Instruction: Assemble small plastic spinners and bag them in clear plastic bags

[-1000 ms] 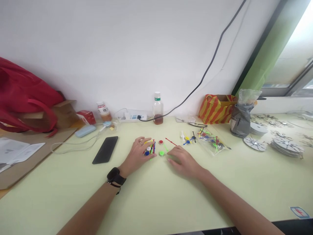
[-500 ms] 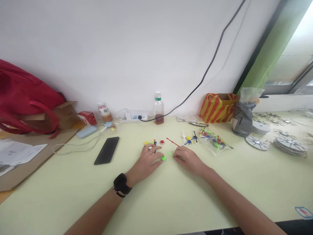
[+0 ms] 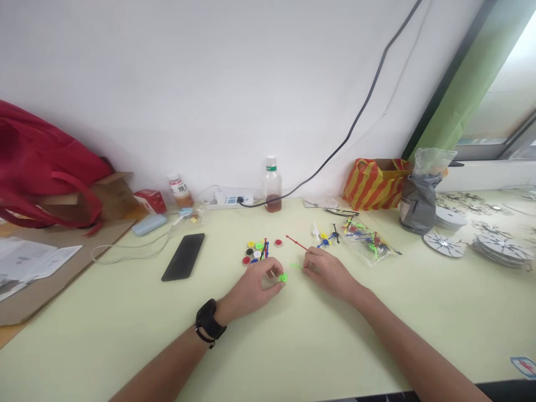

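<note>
Thumb and fingertips of my left hand (image 3: 257, 287) pinch a small bright green plastic disc (image 3: 283, 277), tilted up off the table. My right hand (image 3: 329, 271) has its fingers closed on a thin light green pointer (image 3: 296, 266), whose end points towards the disc; a small gap lies between the two. A red arrow pointer (image 3: 295, 242) extends from behind my right fingers, and its far end is hidden. Beyond my left hand are several coloured discs, among them a yellow one (image 3: 250, 244), with upright pointers (image 3: 264, 248) beside them. A single red disc (image 3: 278, 243) lies apart.
Blue and black arrow pieces (image 3: 329, 241) and a clear bag of coloured parts (image 3: 372, 245) lie right of centre. A phone (image 3: 183, 257) is on the left. At the wall stand a bottle (image 3: 273, 187) and a striped bag (image 3: 374, 184). Stacked discs (image 3: 500, 248) sit far right.
My left hand has drawn back a little towards me, lifting and tilting the green disc and uncovering the coloured discs behind. My right hand has shifted slightly right with the green pointer.
</note>
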`<action>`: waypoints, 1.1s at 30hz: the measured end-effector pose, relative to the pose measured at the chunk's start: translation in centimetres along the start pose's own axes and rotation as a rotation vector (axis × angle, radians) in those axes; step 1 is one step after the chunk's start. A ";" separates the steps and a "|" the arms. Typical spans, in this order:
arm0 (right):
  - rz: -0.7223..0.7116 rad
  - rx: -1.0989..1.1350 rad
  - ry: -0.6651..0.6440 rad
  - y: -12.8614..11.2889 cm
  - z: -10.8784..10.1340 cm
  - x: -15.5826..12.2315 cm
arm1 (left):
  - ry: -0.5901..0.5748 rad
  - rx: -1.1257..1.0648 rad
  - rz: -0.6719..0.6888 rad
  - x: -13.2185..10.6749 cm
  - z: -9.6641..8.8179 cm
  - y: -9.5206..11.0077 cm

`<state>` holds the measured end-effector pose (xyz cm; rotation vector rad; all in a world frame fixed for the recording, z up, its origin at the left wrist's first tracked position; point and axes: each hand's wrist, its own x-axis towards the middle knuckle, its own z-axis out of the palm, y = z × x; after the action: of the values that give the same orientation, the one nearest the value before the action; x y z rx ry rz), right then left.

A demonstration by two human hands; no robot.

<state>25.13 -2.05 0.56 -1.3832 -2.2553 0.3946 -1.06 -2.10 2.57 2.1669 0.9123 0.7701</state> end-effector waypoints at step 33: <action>-0.026 0.662 0.005 -3.1 0.6 -0.4 | 0.157 -0.190 -0.015 0.4 1.4 -1.2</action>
<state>22.59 -3.76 1.36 -0.9946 -1.8709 1.0138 -0.26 -1.65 0.94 1.9535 0.8934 0.9900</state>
